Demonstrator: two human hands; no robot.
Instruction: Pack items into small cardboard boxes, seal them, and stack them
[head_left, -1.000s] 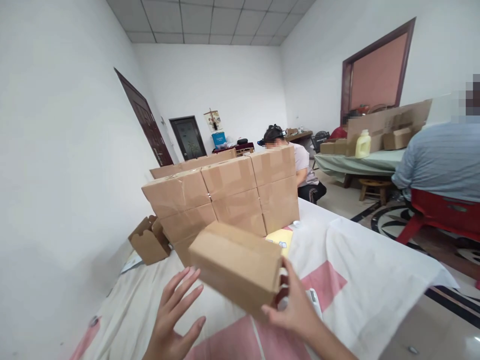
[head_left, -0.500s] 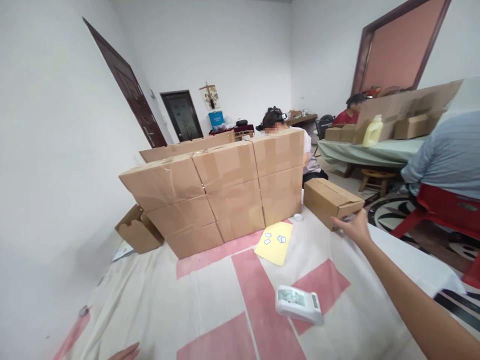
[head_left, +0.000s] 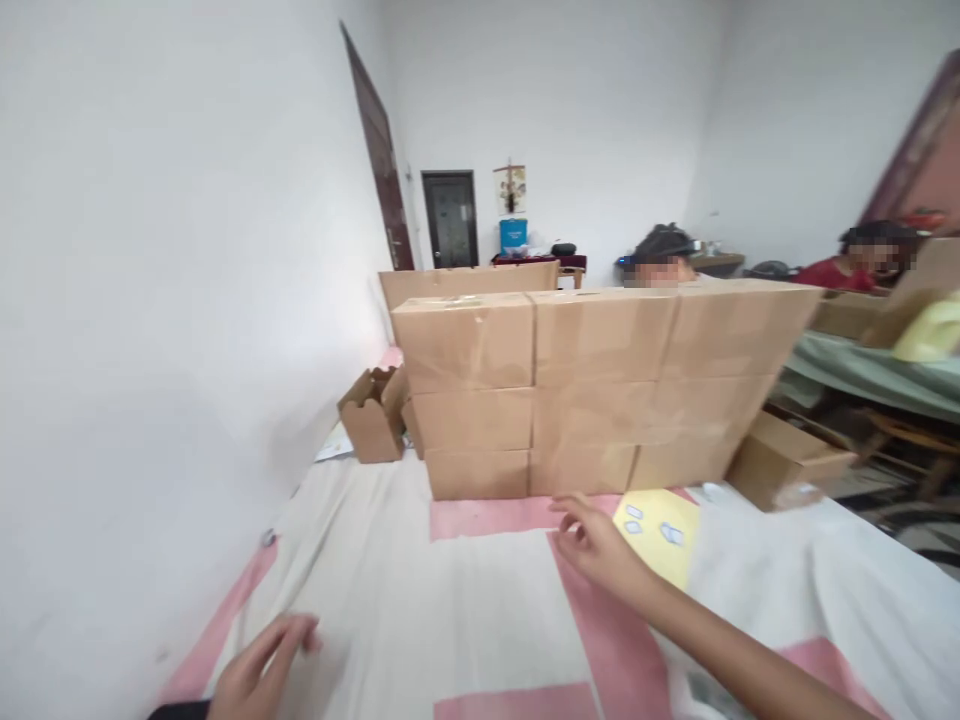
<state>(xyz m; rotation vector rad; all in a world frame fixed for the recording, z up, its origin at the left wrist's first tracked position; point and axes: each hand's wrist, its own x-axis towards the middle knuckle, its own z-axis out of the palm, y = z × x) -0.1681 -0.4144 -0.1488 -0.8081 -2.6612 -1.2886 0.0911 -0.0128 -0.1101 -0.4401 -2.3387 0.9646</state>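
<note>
My right hand [head_left: 589, 540] hovers over the pink-and-white cloth [head_left: 480, 600], in front of a stack of cardboard boxes [head_left: 585, 420]. Its fingers are loosely curled and apart, with nothing seen between them. At the lower left, my left hand [head_left: 262, 665] is low over the cloth, fingers extended to the right and somewhat blurred; no object shows in it. A yellow sheet [head_left: 660, 540] with small outlined shapes lies just right of my right hand, partly behind the forearm. My right forearm mostly covers a white object [head_left: 701, 690] at the bottom edge.
An open-topped cardboard box [head_left: 371, 425] stands left of the stack, another cardboard box [head_left: 787, 460] to its right. Behind the stack sits a person in a dark cap [head_left: 664, 240]. Someone in red [head_left: 840, 270] is at a green-covered table [head_left: 870, 365]. A white wall [head_left: 150, 300] borders the left.
My right hand has left the box on the right and swung left to the front of the stack. My left hand has come further into view. The view has turned left.
</note>
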